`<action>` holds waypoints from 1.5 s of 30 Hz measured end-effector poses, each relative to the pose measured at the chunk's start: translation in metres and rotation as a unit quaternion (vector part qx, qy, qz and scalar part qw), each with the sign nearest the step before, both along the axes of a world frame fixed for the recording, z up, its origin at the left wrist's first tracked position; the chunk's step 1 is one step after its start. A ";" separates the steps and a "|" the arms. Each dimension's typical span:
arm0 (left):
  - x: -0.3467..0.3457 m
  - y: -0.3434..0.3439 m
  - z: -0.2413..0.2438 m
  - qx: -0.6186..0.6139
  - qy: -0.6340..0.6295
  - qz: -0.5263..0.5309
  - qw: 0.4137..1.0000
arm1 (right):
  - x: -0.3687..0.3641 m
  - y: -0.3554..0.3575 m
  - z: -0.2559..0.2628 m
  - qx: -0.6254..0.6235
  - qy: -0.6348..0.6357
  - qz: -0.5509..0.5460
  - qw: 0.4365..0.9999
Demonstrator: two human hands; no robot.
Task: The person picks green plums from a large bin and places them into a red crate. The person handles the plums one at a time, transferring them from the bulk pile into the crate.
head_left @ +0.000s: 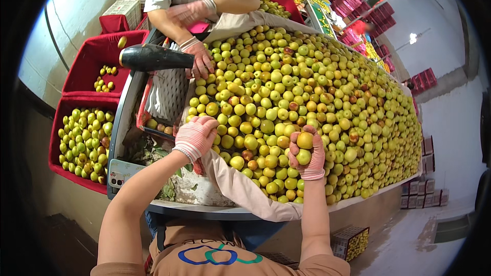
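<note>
A broad heap of green-yellow jujubes (276, 94), some with brown patches, lies on a pale cloth (245, 195) before me. My right hand (315, 161), in a pink-striped glove, holds two fruits over the heap: a yellow-brown jujube (305, 140) at the fingertips and a greener jujube (303, 156) against the palm. At the heap's left edge is my left hand (195, 138), gloved alike, back upward and fingers curled down. Its fingertips are hidden, so whether it grips a fruit does not show.
Across from me, a co-worker's gloved hand (197, 57) touches the heap beside a black hair dryer (153, 57). Two red-lined bins (84, 73) with jujubes stand left; one jujube (122, 42) appears airborne above the farther. A phone (122, 172) and a slatted basket (165, 96) lie nearer.
</note>
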State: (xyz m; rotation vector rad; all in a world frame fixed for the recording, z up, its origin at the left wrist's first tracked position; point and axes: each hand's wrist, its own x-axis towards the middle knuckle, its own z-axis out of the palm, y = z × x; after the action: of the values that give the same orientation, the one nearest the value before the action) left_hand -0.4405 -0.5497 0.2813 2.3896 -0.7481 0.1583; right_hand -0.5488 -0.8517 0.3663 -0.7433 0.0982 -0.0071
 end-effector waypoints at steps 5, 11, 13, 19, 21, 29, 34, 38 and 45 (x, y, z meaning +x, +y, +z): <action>-0.010 -0.093 0.027 -0.020 -0.043 -0.164 0.985 | -0.008 -0.006 -0.011 0.038 -0.066 -0.047 0.996; 0.007 -0.170 0.029 0.249 0.118 -0.136 0.952 | -0.019 0.002 -0.014 0.049 -0.035 0.069 0.996; 0.015 -0.172 0.033 0.267 0.114 -0.163 0.943 | -0.017 0.000 -0.022 0.035 -0.038 0.132 0.990; 0.015 -0.119 0.016 0.092 0.135 -0.121 0.979 | -0.017 0.018 -0.020 -0.080 0.030 0.189 0.978; 0.008 -0.103 0.033 -0.253 0.534 -0.037 0.806 | -0.019 0.021 -0.017 -0.133 0.025 0.142 0.980; -0.103 -0.041 0.040 -0.554 0.751 -0.057 0.355 | -0.026 0.097 0.000 -0.682 -0.230 -0.134 0.681; -0.126 -0.024 0.044 -0.570 0.766 -0.021 0.297 | -0.055 0.110 0.017 -0.717 -0.213 0.003 0.663; -0.129 0.000 0.046 -0.633 0.727 -0.095 0.249 | -0.046 0.063 0.031 -0.747 -0.151 -0.024 0.647; -0.088 0.034 0.017 -0.736 0.594 -0.059 0.320 | -0.034 0.058 -0.001 -0.903 -0.182 0.100 0.377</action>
State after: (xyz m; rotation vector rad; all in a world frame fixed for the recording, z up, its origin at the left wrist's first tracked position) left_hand -0.5285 -0.5156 0.2980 0.1624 0.1729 -0.6710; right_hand -0.5832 -0.7934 0.3652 -3.0207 -0.5879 -0.0540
